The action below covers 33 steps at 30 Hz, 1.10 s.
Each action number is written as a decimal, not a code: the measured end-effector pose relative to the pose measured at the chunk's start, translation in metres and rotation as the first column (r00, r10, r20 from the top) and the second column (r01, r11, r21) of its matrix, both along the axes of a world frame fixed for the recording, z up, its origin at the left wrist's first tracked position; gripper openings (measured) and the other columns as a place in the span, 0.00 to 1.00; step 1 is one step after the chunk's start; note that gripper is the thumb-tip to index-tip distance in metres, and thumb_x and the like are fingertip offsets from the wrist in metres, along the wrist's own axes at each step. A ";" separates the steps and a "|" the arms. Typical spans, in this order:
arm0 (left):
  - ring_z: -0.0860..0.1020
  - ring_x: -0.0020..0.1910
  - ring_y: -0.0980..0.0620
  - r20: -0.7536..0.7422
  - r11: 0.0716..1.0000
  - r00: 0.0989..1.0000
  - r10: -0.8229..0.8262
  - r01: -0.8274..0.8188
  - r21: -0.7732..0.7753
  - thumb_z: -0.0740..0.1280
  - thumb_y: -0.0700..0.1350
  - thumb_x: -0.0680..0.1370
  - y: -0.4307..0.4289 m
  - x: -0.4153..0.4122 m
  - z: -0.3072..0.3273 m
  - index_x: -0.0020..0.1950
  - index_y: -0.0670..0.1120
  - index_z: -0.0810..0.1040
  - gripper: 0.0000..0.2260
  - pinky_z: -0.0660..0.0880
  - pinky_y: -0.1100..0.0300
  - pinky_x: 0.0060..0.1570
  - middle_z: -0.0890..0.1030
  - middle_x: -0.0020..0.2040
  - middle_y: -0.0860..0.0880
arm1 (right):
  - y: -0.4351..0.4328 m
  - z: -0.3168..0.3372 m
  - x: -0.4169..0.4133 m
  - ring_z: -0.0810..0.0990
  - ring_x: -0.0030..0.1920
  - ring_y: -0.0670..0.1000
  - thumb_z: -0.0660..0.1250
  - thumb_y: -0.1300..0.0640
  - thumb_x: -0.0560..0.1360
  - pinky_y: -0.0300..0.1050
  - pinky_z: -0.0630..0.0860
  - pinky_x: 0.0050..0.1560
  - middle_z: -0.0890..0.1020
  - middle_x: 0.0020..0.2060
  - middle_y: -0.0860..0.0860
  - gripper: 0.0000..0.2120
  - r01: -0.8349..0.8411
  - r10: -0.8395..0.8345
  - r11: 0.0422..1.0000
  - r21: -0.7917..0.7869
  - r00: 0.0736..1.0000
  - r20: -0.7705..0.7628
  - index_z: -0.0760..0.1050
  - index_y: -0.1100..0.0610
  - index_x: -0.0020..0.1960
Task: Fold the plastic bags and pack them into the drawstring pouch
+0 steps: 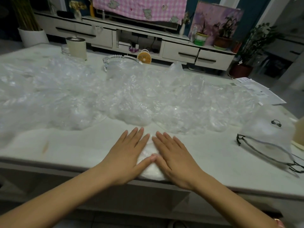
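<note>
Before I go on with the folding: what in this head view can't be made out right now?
- Bag being folded, head view: mostly covered by the left hand and right hand; the number of folds is unreadable.
- Bag pile, head view: clear sheets overlap, so they can't be counted.
- Drawstring pouch, head view: blurred and see-through; mouth and contents unclear.
- Papers, head view: print too small.

Clear bags (131,96), pink-checked cloth (139,5)
</note>
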<state>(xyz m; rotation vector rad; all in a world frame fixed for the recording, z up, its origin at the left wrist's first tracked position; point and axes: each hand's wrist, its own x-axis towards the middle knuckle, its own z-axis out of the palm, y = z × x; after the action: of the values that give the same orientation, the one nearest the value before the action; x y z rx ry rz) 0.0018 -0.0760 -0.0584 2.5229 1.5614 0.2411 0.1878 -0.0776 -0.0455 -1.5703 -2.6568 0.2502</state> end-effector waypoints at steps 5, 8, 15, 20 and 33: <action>0.32 0.73 0.58 0.000 1.000 1.000 -0.029 0.029 -0.005 0.24 0.75 0.62 -0.003 -0.015 0.000 0.74 0.57 0.34 0.43 0.29 0.64 0.68 0.31 0.73 0.56 | -0.001 0.000 0.012 0.34 0.72 0.38 0.31 0.31 0.69 0.35 0.31 0.69 0.37 0.72 0.39 0.37 -0.015 0.015 1.000 -0.020 1.000 -0.024 0.40 0.44 0.76; 0.54 0.75 0.54 0.110 0.980 0.983 -0.149 0.132 0.152 0.40 0.69 0.76 -0.006 -0.022 0.003 0.75 0.51 0.61 0.34 0.45 0.63 0.72 0.58 0.76 0.49 | -0.010 0.011 0.022 0.47 0.71 0.32 0.46 0.31 0.74 0.27 0.43 0.69 0.53 0.72 0.35 0.31 -0.007 0.022 0.999 0.051 0.948 -0.317 0.60 0.43 0.73; 0.73 0.53 0.56 0.163 0.935 0.940 -0.299 0.255 0.246 0.57 0.67 0.76 -0.012 -0.032 0.000 0.58 0.49 0.77 0.25 0.65 0.67 0.54 0.78 0.57 0.52 | -0.030 0.007 0.035 0.69 0.60 0.41 0.60 0.43 0.76 0.37 0.68 0.58 0.72 0.60 0.43 0.09 -0.173 0.196 0.979 0.112 0.948 -0.250 0.69 0.46 0.52; 0.72 0.51 0.59 0.236 0.925 0.924 -0.302 0.225 0.305 0.57 0.67 0.75 -0.006 -0.032 0.000 0.59 0.50 0.74 0.24 0.67 0.66 0.51 0.78 0.54 0.54 | -0.023 0.010 0.027 0.76 0.48 0.44 0.57 0.48 0.78 0.42 0.74 0.48 0.80 0.48 0.46 0.10 -0.043 0.085 0.993 0.109 0.904 -0.418 0.74 0.52 0.49; 0.70 0.31 0.48 0.484 0.932 0.816 0.317 -0.363 0.002 0.56 0.53 0.81 0.025 0.000 0.015 0.33 0.44 0.67 0.19 0.62 0.55 0.31 0.71 0.29 0.48 | 0.026 0.012 0.011 0.65 0.28 0.47 0.56 0.47 0.80 0.43 0.60 0.31 0.68 0.27 0.49 0.20 0.453 -0.408 0.891 -0.025 0.777 -0.479 0.63 0.55 0.33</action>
<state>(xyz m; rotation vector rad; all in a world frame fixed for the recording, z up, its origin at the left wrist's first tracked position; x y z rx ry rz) 0.0015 -0.0512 -0.0434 1.9926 1.7911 0.9286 0.1991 -0.0521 -0.0340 -1.7577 -1.8580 0.4167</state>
